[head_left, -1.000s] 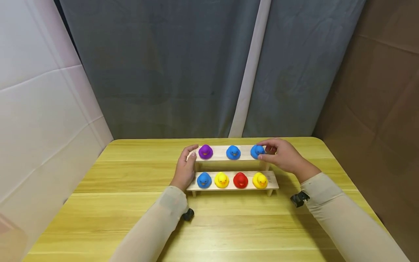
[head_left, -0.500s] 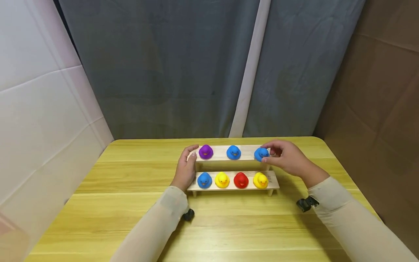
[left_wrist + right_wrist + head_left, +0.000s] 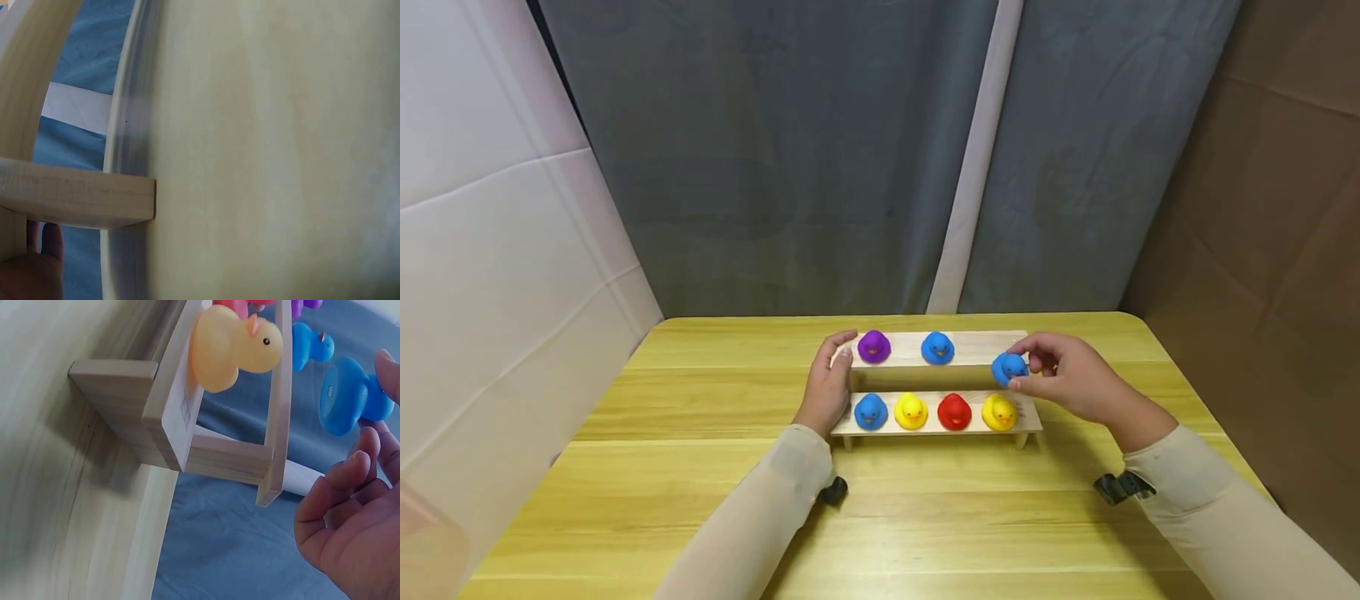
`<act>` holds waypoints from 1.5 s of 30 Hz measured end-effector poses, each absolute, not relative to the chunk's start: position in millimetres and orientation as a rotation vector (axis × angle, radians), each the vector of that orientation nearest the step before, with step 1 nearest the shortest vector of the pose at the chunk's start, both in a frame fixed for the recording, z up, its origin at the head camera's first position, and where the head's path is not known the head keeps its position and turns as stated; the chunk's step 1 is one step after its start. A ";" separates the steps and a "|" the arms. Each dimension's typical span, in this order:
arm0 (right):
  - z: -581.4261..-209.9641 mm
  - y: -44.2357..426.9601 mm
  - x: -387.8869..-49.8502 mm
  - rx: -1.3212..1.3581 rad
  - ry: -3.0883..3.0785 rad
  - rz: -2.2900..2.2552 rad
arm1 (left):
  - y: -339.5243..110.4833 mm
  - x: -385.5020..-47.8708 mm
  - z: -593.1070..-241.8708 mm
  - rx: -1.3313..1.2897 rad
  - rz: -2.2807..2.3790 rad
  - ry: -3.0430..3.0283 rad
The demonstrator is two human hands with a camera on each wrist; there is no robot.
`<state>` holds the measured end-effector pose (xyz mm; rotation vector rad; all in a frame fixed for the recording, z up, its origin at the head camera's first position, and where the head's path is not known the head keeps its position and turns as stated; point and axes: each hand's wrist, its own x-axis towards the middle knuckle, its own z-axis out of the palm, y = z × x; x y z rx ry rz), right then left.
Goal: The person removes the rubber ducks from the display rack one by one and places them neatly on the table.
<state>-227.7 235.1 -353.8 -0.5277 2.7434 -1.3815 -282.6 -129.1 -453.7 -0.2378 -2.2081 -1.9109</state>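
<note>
A two-tier wooden stand (image 3: 917, 426) carries several rubber ducks. My left hand (image 3: 824, 385) grips the stand's left end at the upper tier; in the left wrist view part of that hand (image 3: 34, 272) shows behind a wooden leg. My right hand (image 3: 1067, 375) pinches a blue rubber duck (image 3: 1009, 367) between thumb and fingers. In the right wrist view this duck (image 3: 344, 395) is off the shelf, its flat base showing. A purple duck (image 3: 874, 347) and another blue duck (image 3: 937, 348) sit on the upper tier.
On the lower tier stand a blue duck (image 3: 870, 412), a yellow duck (image 3: 911, 412), a red duck (image 3: 954, 412) and a second yellow duck (image 3: 999, 412). The wooden table (image 3: 940, 517) reaches back to a grey curtain (image 3: 820, 167).
My right hand has lifted the blue duck from the upper tier's right end and brought it rightward and toward me. The left hand stays in place on the stand.
</note>
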 end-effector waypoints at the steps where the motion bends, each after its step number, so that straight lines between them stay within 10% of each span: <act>1: -353.9 235.4 -225.7 -0.537 2.735 -1.389 | -129.0 -282.8 -453.9 -0.236 -1.910 -2.208; 45: -390.7 241.8 -173.4 -0.587 2.497 -1.491 | -129.6 -282.4 -455.1 -0.245 -1.919 -2.205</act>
